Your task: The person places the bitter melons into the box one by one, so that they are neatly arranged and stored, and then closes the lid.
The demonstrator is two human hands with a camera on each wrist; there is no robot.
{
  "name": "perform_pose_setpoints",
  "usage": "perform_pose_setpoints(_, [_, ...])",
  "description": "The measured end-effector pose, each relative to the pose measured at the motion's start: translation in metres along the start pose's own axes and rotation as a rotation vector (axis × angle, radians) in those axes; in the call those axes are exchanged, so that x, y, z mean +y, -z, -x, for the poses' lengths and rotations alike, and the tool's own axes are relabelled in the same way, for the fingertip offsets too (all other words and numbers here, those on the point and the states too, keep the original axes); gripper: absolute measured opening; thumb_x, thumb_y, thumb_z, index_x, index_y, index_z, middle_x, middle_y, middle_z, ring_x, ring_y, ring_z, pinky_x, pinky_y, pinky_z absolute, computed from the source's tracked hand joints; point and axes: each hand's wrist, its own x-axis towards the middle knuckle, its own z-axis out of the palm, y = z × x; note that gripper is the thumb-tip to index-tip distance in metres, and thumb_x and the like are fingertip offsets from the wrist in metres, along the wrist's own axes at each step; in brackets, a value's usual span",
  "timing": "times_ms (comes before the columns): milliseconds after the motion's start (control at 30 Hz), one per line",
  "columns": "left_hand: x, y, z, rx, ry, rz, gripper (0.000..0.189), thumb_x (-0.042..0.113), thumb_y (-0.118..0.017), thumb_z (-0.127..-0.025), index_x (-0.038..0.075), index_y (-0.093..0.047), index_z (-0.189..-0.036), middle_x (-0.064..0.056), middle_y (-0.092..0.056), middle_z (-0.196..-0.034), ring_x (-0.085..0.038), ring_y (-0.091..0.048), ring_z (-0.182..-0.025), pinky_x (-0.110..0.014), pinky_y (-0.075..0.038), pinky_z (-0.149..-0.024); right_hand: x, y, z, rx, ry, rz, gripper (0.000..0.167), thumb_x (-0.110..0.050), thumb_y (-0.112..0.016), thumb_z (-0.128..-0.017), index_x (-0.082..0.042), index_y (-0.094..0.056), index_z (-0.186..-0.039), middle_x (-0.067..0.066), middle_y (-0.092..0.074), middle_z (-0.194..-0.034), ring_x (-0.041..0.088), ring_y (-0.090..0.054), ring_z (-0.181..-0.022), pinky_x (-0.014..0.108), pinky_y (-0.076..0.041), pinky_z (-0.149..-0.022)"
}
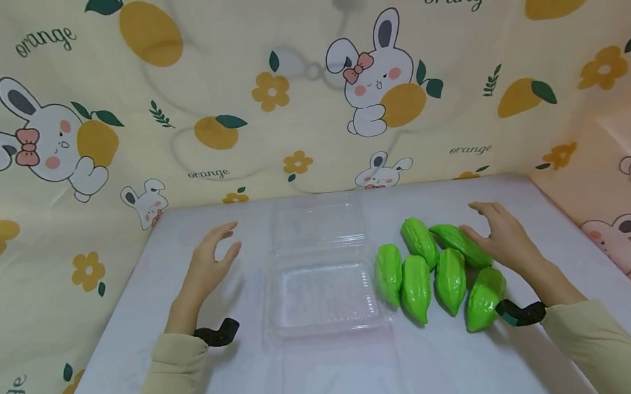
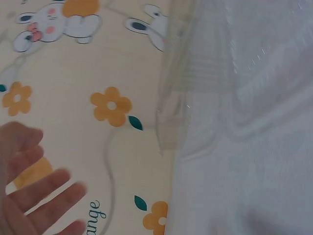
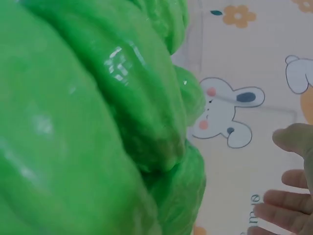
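Note:
A clear plastic box (image 1: 324,296) lies opened flat in the middle of the white table. To its right is a cluster of several glossy, ridged green fruits or vegetables (image 1: 450,280), which look large up close in the right wrist view (image 3: 112,93). My left hand (image 1: 209,266) is raised left of the box, fingers and thumb loosely bent and apart, holding nothing. My right hand (image 1: 503,235) hovers by the cluster's far right piece (image 1: 463,243), its fingers spread; whether the thumb touches that piece I cannot tell. In the right wrist view nothing lies between its fingers (image 3: 281,198).
The white table (image 1: 208,388) ends at a patterned cloth backdrop (image 1: 307,97) with rabbits and oranges, which also rises at both sides. Transparent panels of the box (image 1: 318,222) extend toward the back and the front of the table. Each wrist wears a black strap-like device (image 1: 218,334).

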Motion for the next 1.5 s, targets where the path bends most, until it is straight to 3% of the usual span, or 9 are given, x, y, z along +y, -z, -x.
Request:
perform_pose_setpoints(200, [0.001, 0.001, 0.014, -0.096, 0.052, 0.209, 0.041, 0.020, -0.059, -0.097, 0.007, -0.052, -0.136, -0.016, -0.057, -0.138, -0.032, -0.056, -0.123, -0.051, -0.041, -0.112, 0.009, -0.002, 0.003, -0.055, 0.029, -0.013, 0.050, -0.017, -0.065, -0.092, 0.014, -0.049, -0.127, 0.035, -0.054, -0.118, 0.050, -0.054, -0.106, 0.061, -0.051, -0.083])
perform_pose_setpoints(333, [-0.007, -0.005, 0.021, -0.146, 0.081, 0.275, 0.042, 0.024, -0.059, -0.097, 0.008, -0.053, -0.136, -0.014, -0.058, -0.137, -0.027, -0.058, -0.122, -0.031, -0.049, -0.106, 0.014, -0.003, 0.004, -0.089, 0.010, -0.051, 0.049, -0.018, -0.065, -0.092, 0.015, -0.050, -0.126, 0.037, -0.055, -0.118, 0.051, -0.055, -0.106, 0.060, -0.052, -0.085])
perform_pose_setpoints(467, [-0.019, -0.014, 0.029, -0.184, 0.104, 0.362, 0.043, 0.023, -0.059, -0.097, 0.007, -0.052, -0.136, -0.020, -0.056, -0.136, -0.007, -0.062, -0.114, -0.010, -0.049, -0.093, 0.020, -0.003, 0.001, -0.132, -0.016, -0.068, 0.050, -0.020, -0.066, -0.092, 0.014, -0.051, -0.125, 0.037, -0.057, -0.119, 0.050, -0.057, -0.107, 0.058, -0.053, -0.086])
perform_pose_setpoints(600, [-0.027, -0.022, 0.037, -0.247, 0.125, 0.458, 0.047, 0.020, -0.061, -0.096, 0.002, -0.049, -0.138, -0.027, -0.052, -0.137, 0.008, -0.060, -0.107, -0.008, -0.050, -0.088, 0.026, -0.004, -0.003, -0.206, -0.055, -0.085, 0.052, -0.024, -0.066, -0.092, 0.014, -0.052, -0.125, 0.036, -0.058, -0.121, 0.049, -0.057, -0.109, 0.055, -0.054, -0.088])
perform_pose_setpoints(700, [-0.030, -0.027, 0.041, -0.291, 0.131, 0.496, 0.052, 0.018, -0.063, -0.094, -0.001, -0.046, -0.139, -0.027, -0.051, -0.138, 0.003, -0.061, -0.109, -0.010, -0.051, -0.088, 0.030, -0.005, -0.004, -0.269, -0.099, -0.119, 0.055, -0.029, -0.064, -0.093, 0.012, -0.051, -0.128, 0.035, -0.057, -0.125, 0.049, -0.057, -0.111, 0.053, -0.055, -0.089])
perform_pose_setpoints(933, [-0.032, -0.038, 0.042, -0.383, 0.102, 0.545, 0.058, 0.012, -0.066, -0.091, -0.006, -0.042, -0.141, -0.033, -0.048, -0.138, -0.031, -0.061, -0.117, -0.014, -0.053, -0.088, 0.039, -0.011, -0.002, -0.375, -0.163, -0.153, 0.062, -0.038, -0.060, -0.094, 0.011, -0.049, -0.131, 0.036, -0.055, -0.128, 0.051, -0.055, -0.115, 0.057, -0.053, -0.089])
perform_pose_setpoints(1133, [-0.034, -0.043, 0.043, -0.433, 0.096, 0.550, 0.063, 0.011, -0.070, -0.088, -0.007, -0.041, -0.141, -0.033, -0.051, -0.135, -0.036, -0.061, -0.116, -0.016, -0.055, -0.086, 0.048, -0.016, 0.001, -0.410, -0.207, -0.192, 0.065, -0.039, -0.060, -0.094, 0.010, -0.047, -0.134, 0.038, -0.050, -0.132, 0.053, -0.052, -0.117, 0.059, -0.051, -0.089])
perform_pose_setpoints(1500, [-0.029, -0.046, 0.044, -0.384, 0.023, 0.441, 0.055, 0.013, -0.073, -0.085, -0.003, -0.053, -0.134, -0.025, -0.061, -0.128, -0.031, -0.062, -0.113, -0.017, -0.051, -0.096, 0.052, -0.020, 0.003, -0.437, -0.237, -0.221, 0.069, -0.041, -0.060, -0.094, 0.012, -0.044, -0.136, 0.038, -0.045, -0.137, 0.053, -0.049, -0.120, 0.058, -0.049, -0.094])
